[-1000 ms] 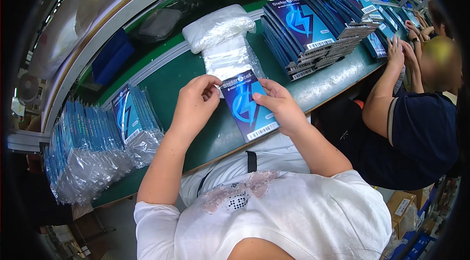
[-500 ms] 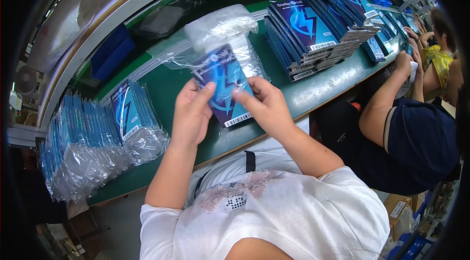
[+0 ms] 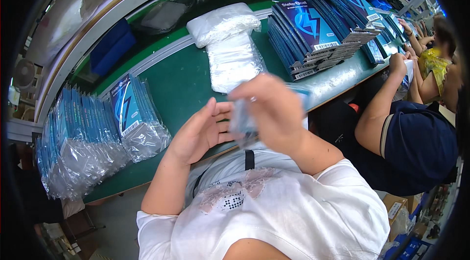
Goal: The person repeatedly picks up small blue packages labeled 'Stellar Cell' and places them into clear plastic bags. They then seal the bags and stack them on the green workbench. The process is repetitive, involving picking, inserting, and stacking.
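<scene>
Your right hand (image 3: pixel 274 113), blurred at frame centre, grips a flat blue packet in a clear plastic sleeve (image 3: pixel 245 120). Your left hand (image 3: pixel 200 132) lies open, palm toward it, fingertips touching the sleeve. Keep the sleeve mouth taut and the packet square. Both forearms rise from the lower edge over the green surface (image 3: pixel 181 83).
</scene>
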Demonstrator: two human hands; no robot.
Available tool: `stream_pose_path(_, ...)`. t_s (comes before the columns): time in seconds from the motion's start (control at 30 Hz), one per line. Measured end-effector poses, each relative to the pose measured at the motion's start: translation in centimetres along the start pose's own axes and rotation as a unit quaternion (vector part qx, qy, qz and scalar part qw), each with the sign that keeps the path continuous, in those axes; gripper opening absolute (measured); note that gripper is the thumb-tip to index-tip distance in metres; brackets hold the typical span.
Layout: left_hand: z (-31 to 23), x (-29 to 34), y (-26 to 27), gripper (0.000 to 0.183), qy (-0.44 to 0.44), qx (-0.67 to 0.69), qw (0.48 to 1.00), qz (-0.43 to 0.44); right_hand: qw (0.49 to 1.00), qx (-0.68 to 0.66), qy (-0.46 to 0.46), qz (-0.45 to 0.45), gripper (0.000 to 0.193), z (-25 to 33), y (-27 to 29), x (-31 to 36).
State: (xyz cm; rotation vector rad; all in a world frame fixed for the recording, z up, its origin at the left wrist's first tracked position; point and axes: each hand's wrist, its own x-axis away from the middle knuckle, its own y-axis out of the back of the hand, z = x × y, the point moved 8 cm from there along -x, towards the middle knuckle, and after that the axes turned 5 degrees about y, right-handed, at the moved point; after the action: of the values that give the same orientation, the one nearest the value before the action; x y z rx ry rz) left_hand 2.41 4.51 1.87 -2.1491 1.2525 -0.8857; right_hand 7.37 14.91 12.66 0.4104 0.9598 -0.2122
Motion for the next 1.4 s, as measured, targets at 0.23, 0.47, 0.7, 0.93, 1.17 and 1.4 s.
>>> stream_pose_path(0.23, -0.1, 1.5, 0.5, 0.043, -0.032, 0.212, 0.976, -0.041, 0.949, -0.186, 0.096, 0.237, 0.033, 3.7, -7.3, 1.4)
stream_pose_path(0.47, -11.2, 12.5, 3.5, 0.048, -0.489, -0.265, 0.730, -0.398, 0.958, -0.164, -0.077, 0.222, 0.035, -0.6, -4.6, 1.9)
stream_pose_path(0.7, -10.8, 12.7, 6.1, 0.042, -0.213, -0.680, 0.384, -0.588, 0.955, -0.144, -0.136, 0.221, 0.026, -2.3, -4.6, 3.3)
stream_pose_path(0.93, -15.4, 14.1, 9.4, 0.077, -0.118, -0.616, 0.404, -0.666, 0.967, -0.081, -0.144, 0.195, 0.021, -3.0, -2.9, 2.3)
stream_pose_path(1.17, -17.2, 10.1, 14.0, 0.092, 0.059, -0.604, 0.519, -0.602, 0.983, -0.033, -0.119, 0.133, 0.015, -3.2, -0.4, 0.7)
stream_pose_path(1.4, -17.8, 10.8, 15.2, 0.095, 0.060, -0.589, 0.492, -0.639, 0.991, 0.012, -0.134, 0.001, 0.018, -3.5, 4.9, -2.2)
